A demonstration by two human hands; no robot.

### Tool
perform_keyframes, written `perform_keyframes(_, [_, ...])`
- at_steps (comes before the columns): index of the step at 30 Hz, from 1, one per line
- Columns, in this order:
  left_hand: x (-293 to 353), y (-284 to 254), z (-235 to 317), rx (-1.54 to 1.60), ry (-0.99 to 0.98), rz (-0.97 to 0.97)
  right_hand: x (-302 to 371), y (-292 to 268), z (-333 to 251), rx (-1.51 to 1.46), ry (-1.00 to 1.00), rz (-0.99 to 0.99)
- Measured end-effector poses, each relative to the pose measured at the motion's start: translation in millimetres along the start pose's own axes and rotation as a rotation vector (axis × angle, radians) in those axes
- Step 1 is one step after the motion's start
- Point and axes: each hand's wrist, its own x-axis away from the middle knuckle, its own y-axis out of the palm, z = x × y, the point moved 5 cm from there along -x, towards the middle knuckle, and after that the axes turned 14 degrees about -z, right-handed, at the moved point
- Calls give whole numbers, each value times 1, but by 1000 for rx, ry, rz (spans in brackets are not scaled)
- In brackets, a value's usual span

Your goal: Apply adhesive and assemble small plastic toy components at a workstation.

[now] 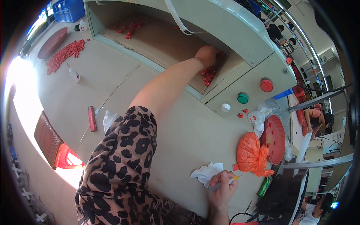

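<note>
My left hand (pixel 207 56), fingers curled and mostly hidden, reaches into an open compartment (pixel 165 41) under a pale machine housing. It is at the right end of the compartment, against a pile of small glossy red pieces (pixel 208 76). Whether any are inside its grasp is hidden. My right hand (pixel 222 189) is closed around a small squeeze bottle with a thin yellow nozzle (pixel 236 177); most of its body is covered by my fingers. Crumpled white tissue (pixel 208 173) lies just behind that hand. More red pieces (pixel 131 28) are scattered at the compartment's left end.
A red heap (pixel 67 54), a red oval tray (pixel 52 42) and a small bottle (pixel 74 73) are at far left. On the right are an orange plastic bag (pixel 249 153), another red tray (pixel 274 138) and round buttons (pixel 243 98). A brush (pixel 48 138) lies left. People sit beyond.
</note>
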Motion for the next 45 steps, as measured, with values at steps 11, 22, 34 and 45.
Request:
perform_keyframes(11, [156,-51,16,1173,-365,-267,2,3,-7,-21,-19,29])
perform_keyframes(22, [277,-7,165,1519,-252,-547,2,-1,-13,-3,-36,12])
perform_keyframes(34, [293,9,193,1288,123,-461,3,-8,-2,-223,18,-62])
perform_keyframes(45, [299,16,185,1312,147,-530,2,-4,11,-242,161,-133])
